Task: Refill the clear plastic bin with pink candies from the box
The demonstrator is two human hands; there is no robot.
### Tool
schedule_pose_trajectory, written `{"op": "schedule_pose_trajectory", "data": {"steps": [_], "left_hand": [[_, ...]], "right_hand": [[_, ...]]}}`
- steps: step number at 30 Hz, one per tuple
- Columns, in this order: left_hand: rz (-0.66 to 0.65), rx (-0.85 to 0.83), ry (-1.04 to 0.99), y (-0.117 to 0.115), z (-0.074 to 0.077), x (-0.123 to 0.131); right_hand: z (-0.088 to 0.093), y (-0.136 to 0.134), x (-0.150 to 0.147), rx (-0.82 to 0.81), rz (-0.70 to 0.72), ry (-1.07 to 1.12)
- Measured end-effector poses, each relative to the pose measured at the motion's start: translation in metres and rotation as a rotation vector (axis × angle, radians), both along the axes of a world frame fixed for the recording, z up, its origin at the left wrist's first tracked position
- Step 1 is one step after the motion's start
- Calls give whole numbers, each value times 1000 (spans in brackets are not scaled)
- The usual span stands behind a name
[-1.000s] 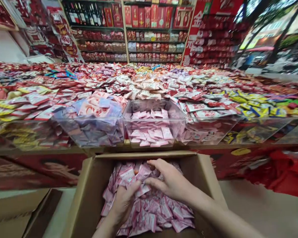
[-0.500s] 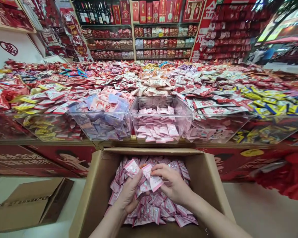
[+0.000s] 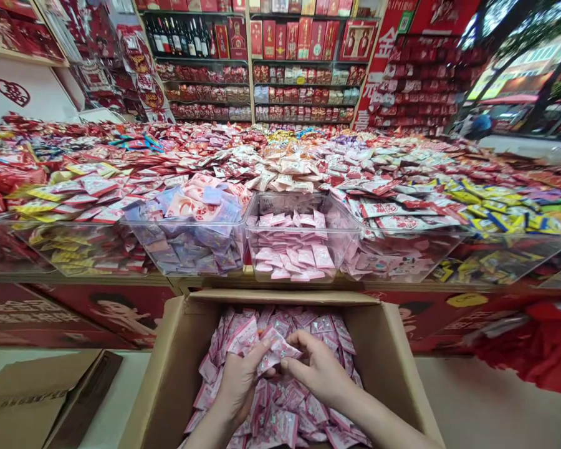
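Observation:
An open cardboard box (image 3: 168,368) in front of me holds a heap of pink candy packets (image 3: 308,405). Both my hands are inside it. My left hand (image 3: 238,383) curls its fingers round a bunch of pink packets (image 3: 273,352) near the middle of the box. My right hand (image 3: 320,374) grips the same bunch from the right, its fingertips meeting the left ones. Just beyond the box stands a clear plastic bin (image 3: 303,240), partly filled with the same pink packets.
A long counter (image 3: 98,280) carries several clear bins and wide piles of wrapped sweets. A bin of blue and pink packets (image 3: 191,231) sits left of the pink one. A second cardboard box (image 3: 42,393) lies on the floor at lower left. Shelves of red boxes and bottles (image 3: 262,56) line the back.
Both hands have sunk a little lower into the box while still gathering packets together. The view has tilted slightly, so the counter appears lower.

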State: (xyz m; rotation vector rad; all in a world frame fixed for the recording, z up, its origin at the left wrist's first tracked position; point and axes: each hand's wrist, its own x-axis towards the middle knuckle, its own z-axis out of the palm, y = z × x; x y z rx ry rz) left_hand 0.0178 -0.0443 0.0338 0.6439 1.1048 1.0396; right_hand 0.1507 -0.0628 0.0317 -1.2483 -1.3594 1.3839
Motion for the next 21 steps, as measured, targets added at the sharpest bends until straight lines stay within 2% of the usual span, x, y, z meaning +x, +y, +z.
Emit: {"op": "schedule_pose_trajectory", "data": {"steps": [3,5,7,9,11,13,14,16,19,21], "left_hand": [[79,-32,-9,1,7,-3],[138,-34,-35,3,10,-7],[155,-24,-60,4,10,-12],[158,-7,-59,6,9,-16],[168,0,-28,7,6,-18],[174,-25,9,8,4,-17],[180,-38,24,8,3,-16],[215,-36,50,9,1,-13],[275,8,89,12,-4,-11],[289,16,91,14,-9,-11]], "right_hand": [[9,3,5,27,1,-70],[30,6,14,170,7,-218],[67,11,27,373,-13,-332],[113,21,42,553,-84,-338],[158,42,57,681,-197,-301],[190,71,68,745,-281,-377],[201,87,71,717,-274,-463],[211,118,71,548,-147,-685],[209,152,58,234,134,-1023],[203,164,45,121,235,-1160]]}}
